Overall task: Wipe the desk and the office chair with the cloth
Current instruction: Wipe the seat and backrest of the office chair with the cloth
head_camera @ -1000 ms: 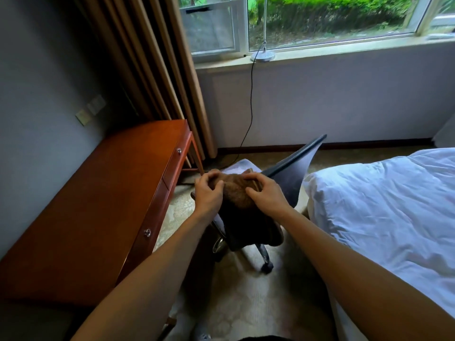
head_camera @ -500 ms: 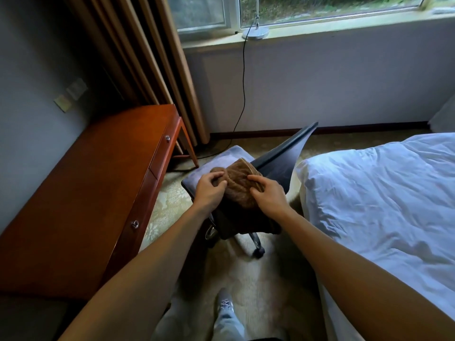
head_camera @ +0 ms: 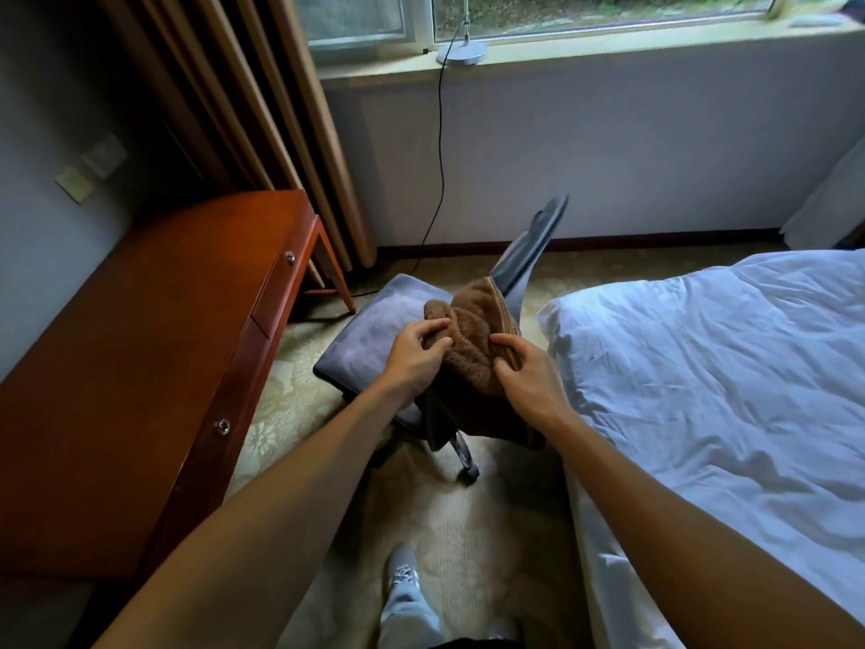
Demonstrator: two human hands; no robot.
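A brown fluffy cloth (head_camera: 472, 353) is bunched between my two hands above the office chair. My left hand (head_camera: 414, 356) grips its left side with curled fingers. My right hand (head_camera: 526, 374) pinches its right edge, and the rest of the cloth hangs down below. The chair's grey seat (head_camera: 374, 334) lies under and left of the cloth, its dark backrest (head_camera: 533, 248) tilting up behind. A castor (head_camera: 468, 466) shows below. The reddish wooden desk (head_camera: 140, 367) with drawers runs along the left wall.
A bed with white bedding (head_camera: 725, 391) fills the right side, close to the chair. Curtains (head_camera: 262, 110) hang at the back left. A lamp base (head_camera: 462, 52) sits on the window sill, its cable dropping to the floor. My shoe (head_camera: 403, 573) stands on the patterned carpet.
The view has tipped down and drawn nearer the chair. Both hands keep working the cloth, which now stands up higher in a bunch. My foot has come into view.
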